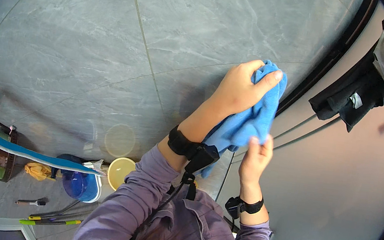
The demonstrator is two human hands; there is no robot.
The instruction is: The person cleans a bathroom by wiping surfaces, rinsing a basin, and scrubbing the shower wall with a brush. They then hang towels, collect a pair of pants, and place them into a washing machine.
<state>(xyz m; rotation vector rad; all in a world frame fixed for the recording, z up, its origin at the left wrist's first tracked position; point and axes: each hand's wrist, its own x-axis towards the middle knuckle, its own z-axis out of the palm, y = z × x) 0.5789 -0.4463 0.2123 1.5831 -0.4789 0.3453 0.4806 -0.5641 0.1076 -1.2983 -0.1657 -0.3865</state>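
Note:
A bunched blue cloth (262, 109) hangs in front of the grey marbled tile wall (90, 33). My left hand (241, 88) grips its upper end, with the thumb laid over the folds. Lower down, my right hand (258, 158) has its fingertips on the cloth's right edge; they are slightly blurred. Part of the cloth trails down behind my left forearm. Each wrist wears a black strap with a small device.
At right stands a pale panel (327, 196) with a dark frame; dark garments (360, 87) hang there. Lower left are a yellow basin (120, 173), a blue bucket (83, 186), a yellow cloth (39, 171), a basket of bottles (10, 158), a brush (32, 203) and green-ended poles (51, 222).

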